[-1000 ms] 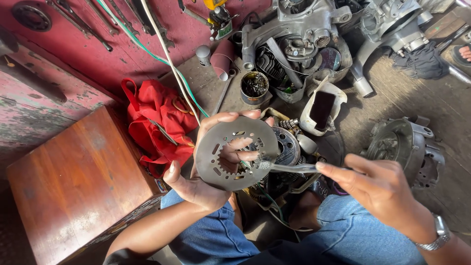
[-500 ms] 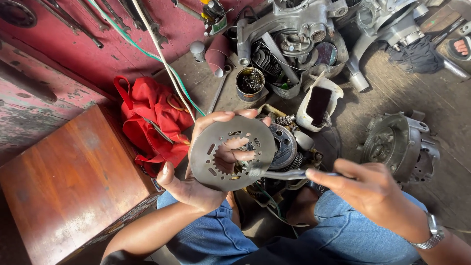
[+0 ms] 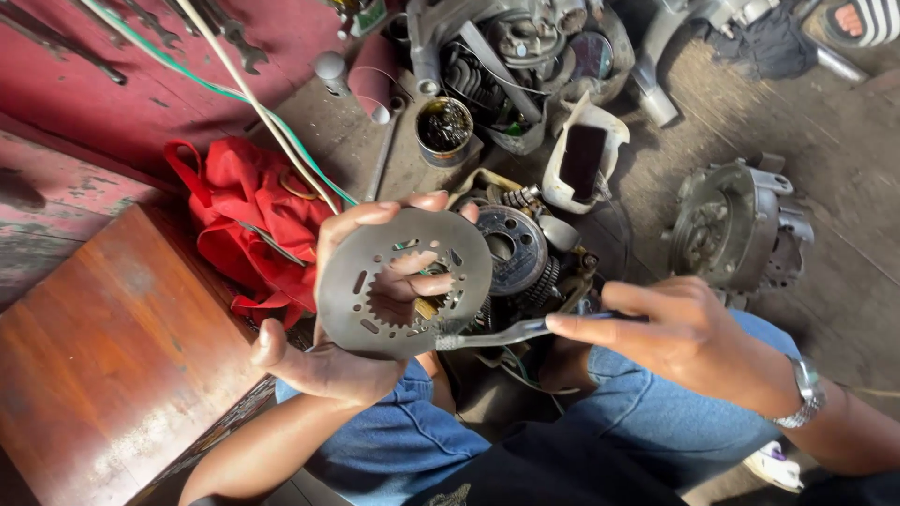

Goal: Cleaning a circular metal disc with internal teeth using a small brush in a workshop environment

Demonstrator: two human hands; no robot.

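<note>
Head view, the only one I have. My left hand holds a round grey metal plate upright in front of me, above my lap: the fingers curl over its top rim and come through the toothed centre hole, the thumb braces the lower left edge. The plate has slots and small holes around that centre.

My right hand is closed around the handle of a small brush, thumb and forefinger pinched along the shaft. The bristle end touches the plate's lower right rim.

Judgement: the step in hand is brushing the plate's face clean. The next move calls for a steady grip by the left hand while the brush works round the rim and into the slots, with the plate turned a little between strokes.

Behind the plate, on the floor, sits a dismantled engine clutch assembly. A red cloth lies to the left, beside a wooden board. A tin of dark grease stands further off, and an engine casing lies well apart to the right.
</note>
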